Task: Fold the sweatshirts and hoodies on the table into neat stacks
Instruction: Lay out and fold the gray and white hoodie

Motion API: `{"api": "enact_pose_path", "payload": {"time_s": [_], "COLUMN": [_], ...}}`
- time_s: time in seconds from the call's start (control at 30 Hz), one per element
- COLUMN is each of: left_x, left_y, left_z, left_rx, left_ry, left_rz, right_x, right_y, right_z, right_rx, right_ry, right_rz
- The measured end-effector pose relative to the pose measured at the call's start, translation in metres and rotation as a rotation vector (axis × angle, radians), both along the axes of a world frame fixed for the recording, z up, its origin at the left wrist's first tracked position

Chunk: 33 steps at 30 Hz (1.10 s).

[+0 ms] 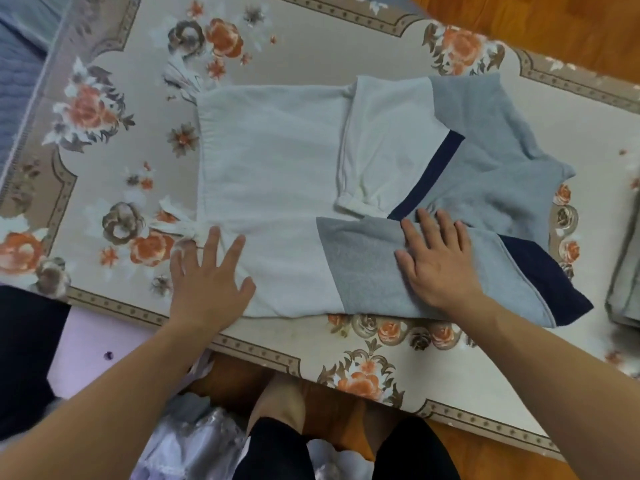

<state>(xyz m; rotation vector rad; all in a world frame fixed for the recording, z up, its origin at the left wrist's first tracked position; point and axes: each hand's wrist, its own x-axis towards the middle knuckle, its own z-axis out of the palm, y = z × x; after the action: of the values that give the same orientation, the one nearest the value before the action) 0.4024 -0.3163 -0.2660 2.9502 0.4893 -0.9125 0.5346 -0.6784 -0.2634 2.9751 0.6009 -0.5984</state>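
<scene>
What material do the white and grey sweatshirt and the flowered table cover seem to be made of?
Sweatshirt: probably soft cotton-blend fleece, matte; the grey panels look heathered and slightly fuzzy, and it creases softly under the left hand and right hand.
Table cover: possibly printed vinyl or oilcloth; it lies smooth with a faint sheen, but cloth cannot be ruled out.

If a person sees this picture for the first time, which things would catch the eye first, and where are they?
First comes the white, grey and navy sweatshirt, spread flat in the middle of the floral tablecloth with both sleeves folded in. Next, the two hands pressing flat on its near edge: the left hand on the white part, the right hand on the grey sleeve. A folded grey stack shows at the right edge.
</scene>
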Motion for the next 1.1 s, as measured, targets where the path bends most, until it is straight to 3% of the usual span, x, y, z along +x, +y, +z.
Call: {"api": "enact_pose_path", "payload": {"time_s": [0.13, 0.2, 0.27, 0.33, 0.47, 0.57, 0.73, 0.8, 0.93, 1.1], "left_x": [0.059, 0.110, 0.174, 0.239, 0.306, 0.305, 0.310, 0.299, 0.242, 0.151], "left_y": [0.002, 0.004, 0.005, 0.009, 0.024, 0.025, 0.031, 0.037, 0.046, 0.050], "left_z": [0.027, 0.025, 0.015, -0.009, -0.057, -0.058, -0.012, 0.008, 0.050, 0.057], "left_rx": [0.057, -0.031, -0.170, -0.223, -0.120, -0.133, -0.179, -0.174, -0.142, -0.057], "left_ry": [-0.275, -0.431, -0.515, -0.447, -0.285, -0.283, -0.299, -0.320, -0.541, -0.376], "left_rz": [-0.154, -0.208, -0.229, -0.233, -0.267, -0.200, -0.208, -0.279, -0.479, -0.527], "right_x": [0.050, 0.102, 0.163, 0.223, 0.293, 0.303, 0.289, 0.274, 0.208, 0.119], "right_y": [0.024, 0.033, 0.043, 0.047, 0.036, 0.029, 0.022, 0.014, -0.016, -0.067], "right_z": [0.019, 0.022, 0.024, 0.018, -0.003, -0.007, 0.022, 0.040, 0.093, 0.091], "right_rx": [0.281, 0.348, 0.312, 0.146, -0.027, -0.036, -0.011, 0.098, 0.159, 0.136], "right_ry": [-0.192, -0.246, -0.164, -0.108, -0.022, -0.026, -0.012, -0.067, -0.158, -0.074], "right_rz": [-0.126, -0.157, -0.154, -0.074, -0.055, -0.075, 0.033, 0.090, 0.151, 0.273]}}
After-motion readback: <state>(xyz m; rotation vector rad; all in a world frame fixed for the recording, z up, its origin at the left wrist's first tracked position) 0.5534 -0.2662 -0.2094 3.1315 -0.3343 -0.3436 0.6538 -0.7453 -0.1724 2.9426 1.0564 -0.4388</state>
